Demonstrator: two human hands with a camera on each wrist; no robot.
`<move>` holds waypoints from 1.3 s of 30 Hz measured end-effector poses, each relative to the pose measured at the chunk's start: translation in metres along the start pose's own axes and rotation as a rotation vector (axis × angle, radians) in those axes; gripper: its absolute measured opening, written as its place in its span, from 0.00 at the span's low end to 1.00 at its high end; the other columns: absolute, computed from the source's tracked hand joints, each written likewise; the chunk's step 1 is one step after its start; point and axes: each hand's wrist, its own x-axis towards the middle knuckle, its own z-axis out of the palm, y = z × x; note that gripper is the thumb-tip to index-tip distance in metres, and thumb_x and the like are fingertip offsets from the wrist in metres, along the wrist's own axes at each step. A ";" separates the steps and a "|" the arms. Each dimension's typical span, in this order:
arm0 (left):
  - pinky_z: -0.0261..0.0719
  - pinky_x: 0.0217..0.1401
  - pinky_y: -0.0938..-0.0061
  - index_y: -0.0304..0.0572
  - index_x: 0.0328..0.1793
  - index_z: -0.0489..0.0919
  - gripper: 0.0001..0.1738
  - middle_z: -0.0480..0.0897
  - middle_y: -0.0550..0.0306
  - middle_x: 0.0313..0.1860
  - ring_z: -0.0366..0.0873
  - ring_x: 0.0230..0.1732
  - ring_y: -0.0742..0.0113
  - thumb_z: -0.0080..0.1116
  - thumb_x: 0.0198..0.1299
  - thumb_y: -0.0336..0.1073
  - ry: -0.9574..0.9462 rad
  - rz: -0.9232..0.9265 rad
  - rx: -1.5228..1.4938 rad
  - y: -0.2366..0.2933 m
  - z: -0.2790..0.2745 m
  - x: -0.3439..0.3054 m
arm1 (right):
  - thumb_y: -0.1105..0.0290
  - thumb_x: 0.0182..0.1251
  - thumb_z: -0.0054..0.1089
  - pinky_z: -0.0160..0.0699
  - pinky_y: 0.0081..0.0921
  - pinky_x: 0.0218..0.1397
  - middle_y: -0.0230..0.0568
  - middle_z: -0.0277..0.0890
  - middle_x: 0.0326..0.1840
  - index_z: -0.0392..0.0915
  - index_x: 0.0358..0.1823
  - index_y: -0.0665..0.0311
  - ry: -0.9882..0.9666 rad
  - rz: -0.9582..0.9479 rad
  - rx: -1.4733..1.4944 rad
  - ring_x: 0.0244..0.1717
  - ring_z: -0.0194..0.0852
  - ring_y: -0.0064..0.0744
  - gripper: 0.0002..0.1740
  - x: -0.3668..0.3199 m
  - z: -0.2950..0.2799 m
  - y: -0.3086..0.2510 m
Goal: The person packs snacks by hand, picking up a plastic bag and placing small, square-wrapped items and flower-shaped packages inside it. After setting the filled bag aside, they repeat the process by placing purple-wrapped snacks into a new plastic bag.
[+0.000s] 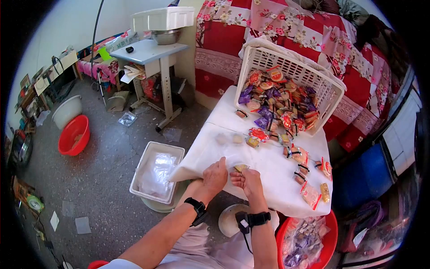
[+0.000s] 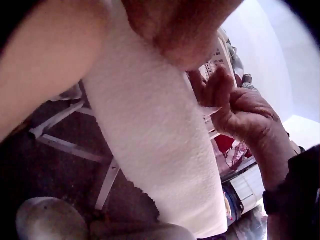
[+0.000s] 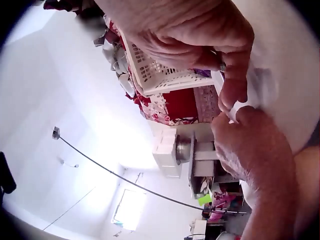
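Over the near edge of the white-covered table, the left hand (image 1: pixel 215 175) pinches a clear plastic bag (image 1: pixel 230 160) between thumb and fingers. Close on its right, the right hand (image 1: pixel 251 183) has curled fingers round the bag, with a small yellow piece (image 1: pixel 241 167) showing above them. The right wrist view has the fingertips of the left hand (image 3: pixel 257 145) and the right hand (image 3: pixel 195 37) nearly meeting at the clear plastic (image 3: pixel 241 106). In the left wrist view the left hand (image 2: pixel 172 32) hides its own fingertips; beyond it is the right hand (image 2: pixel 245 111), fingers bent.
A white basket (image 1: pixel 331 85) of wrapped snacks stands at the table's far side, with loose packets (image 1: pixel 309 193) in front and to the right. Left of the table is a white tray (image 1: pixel 139 181) of clear bags; a red tub (image 1: pixel 332 244) of packets stands at lower right.
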 end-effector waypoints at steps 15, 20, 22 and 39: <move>0.76 0.32 0.60 0.40 0.48 0.70 0.17 0.78 0.52 0.29 0.79 0.32 0.52 0.56 0.50 0.29 -0.056 -0.009 -0.039 0.001 -0.004 0.002 | 0.76 0.60 0.43 0.78 0.28 0.14 0.49 0.77 0.23 0.71 0.32 0.75 0.158 -0.075 -0.141 0.15 0.76 0.34 0.09 0.055 0.024 0.014; 0.77 0.32 0.60 0.41 0.47 0.71 0.15 0.78 0.53 0.28 0.80 0.32 0.53 0.55 0.50 0.28 0.019 0.020 -0.040 0.000 -0.002 0.001 | 0.79 0.62 0.42 0.78 0.35 0.22 0.51 0.77 0.28 0.72 0.34 0.74 0.216 -0.477 -0.768 0.22 0.78 0.42 0.08 0.044 0.009 0.038; 0.77 0.31 0.61 0.41 0.48 0.71 0.16 0.79 0.53 0.29 0.80 0.32 0.54 0.54 0.51 0.29 0.026 0.015 0.011 -0.002 0.003 0.000 | 0.79 0.59 0.46 0.76 0.40 0.36 0.51 0.76 0.36 0.73 0.36 0.72 0.379 -0.988 -1.197 0.36 0.77 0.49 0.06 0.009 0.023 0.026; 0.76 0.34 0.59 0.39 0.52 0.71 0.20 0.78 0.52 0.31 0.79 0.34 0.52 0.56 0.52 0.29 -0.030 0.010 -0.021 0.002 -0.006 -0.001 | 0.61 0.60 0.56 0.75 0.41 0.36 0.52 0.76 0.25 0.79 0.29 0.66 0.111 -0.564 -1.076 0.29 0.78 0.49 0.14 0.009 0.003 -0.025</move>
